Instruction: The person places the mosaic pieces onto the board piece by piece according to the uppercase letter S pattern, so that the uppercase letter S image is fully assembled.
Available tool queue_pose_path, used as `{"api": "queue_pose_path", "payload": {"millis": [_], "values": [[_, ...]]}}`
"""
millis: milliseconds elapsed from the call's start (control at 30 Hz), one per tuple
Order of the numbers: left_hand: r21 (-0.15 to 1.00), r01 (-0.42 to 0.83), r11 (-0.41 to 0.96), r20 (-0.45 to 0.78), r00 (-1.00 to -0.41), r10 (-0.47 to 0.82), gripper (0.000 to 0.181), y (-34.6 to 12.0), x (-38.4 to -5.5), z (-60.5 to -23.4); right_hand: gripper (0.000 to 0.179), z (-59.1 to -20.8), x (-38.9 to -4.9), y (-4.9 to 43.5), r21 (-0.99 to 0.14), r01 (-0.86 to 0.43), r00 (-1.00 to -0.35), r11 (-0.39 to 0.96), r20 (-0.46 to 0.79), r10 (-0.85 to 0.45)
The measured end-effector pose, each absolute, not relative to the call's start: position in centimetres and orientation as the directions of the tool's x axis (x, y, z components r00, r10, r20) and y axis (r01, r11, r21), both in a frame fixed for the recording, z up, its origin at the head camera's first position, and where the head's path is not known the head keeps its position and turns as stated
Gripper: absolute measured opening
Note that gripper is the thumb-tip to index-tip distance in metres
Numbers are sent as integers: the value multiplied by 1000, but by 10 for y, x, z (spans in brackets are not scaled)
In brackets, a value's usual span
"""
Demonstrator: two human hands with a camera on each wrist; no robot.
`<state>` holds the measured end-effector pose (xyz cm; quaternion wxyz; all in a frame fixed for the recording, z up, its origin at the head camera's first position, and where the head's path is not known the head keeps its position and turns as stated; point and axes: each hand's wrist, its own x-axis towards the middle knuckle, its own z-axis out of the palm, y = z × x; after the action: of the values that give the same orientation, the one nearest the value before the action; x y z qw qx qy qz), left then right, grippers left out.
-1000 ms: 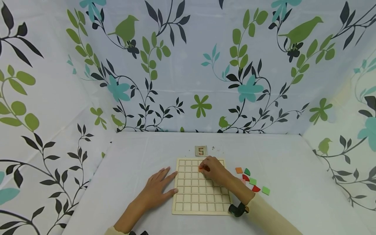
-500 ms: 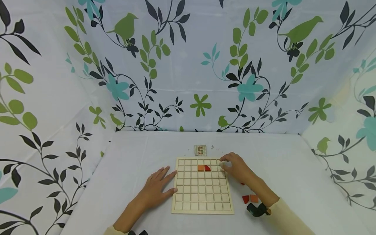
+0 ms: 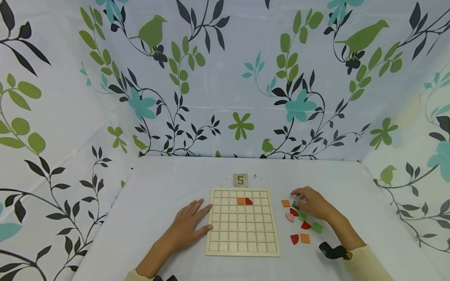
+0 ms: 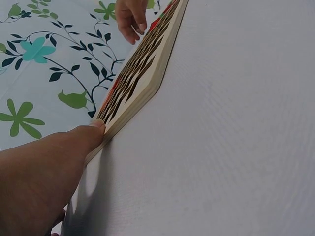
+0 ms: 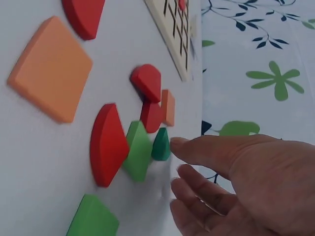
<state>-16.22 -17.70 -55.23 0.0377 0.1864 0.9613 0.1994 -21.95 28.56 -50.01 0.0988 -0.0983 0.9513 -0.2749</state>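
Observation:
A wooden grid board lies on the white table, with an orange square tile and a red quarter-circle tile side by side in its second row from the top. My left hand lies flat at the board's left side, fingers spread; in the left wrist view its thumb touches the board's edge. To the right, my right hand hovers over the loose tiles, fingers loosely bent and holding nothing. Its thumb tip is right beside a dark green quarter-circle tile in the right wrist view.
Around the right hand lie red quarter-circle tiles, orange squares, light green squares and a pink quarter-circle. A small pattern card sits behind the board. Patterned cloth hangs at the back and sides.
My right hand has left the board and moved right to the loose tiles. The orange and red tiles it covered earlier now show in their cells. My left hand stays put.

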Motion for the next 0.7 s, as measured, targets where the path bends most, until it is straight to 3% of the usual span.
{"api": "queue_pose_path", "payload": {"millis": [333,700], "values": [[398,338,853,3,-930,367,73,-177,-162,-553,22,-506,-219,295,-544,-145,-957,826,-135,-257],[398,341,852,0,-929,371,73,-177,-161,-552,29,-506,-218,298,-571,-133,-954,810,-148,-261]]}}
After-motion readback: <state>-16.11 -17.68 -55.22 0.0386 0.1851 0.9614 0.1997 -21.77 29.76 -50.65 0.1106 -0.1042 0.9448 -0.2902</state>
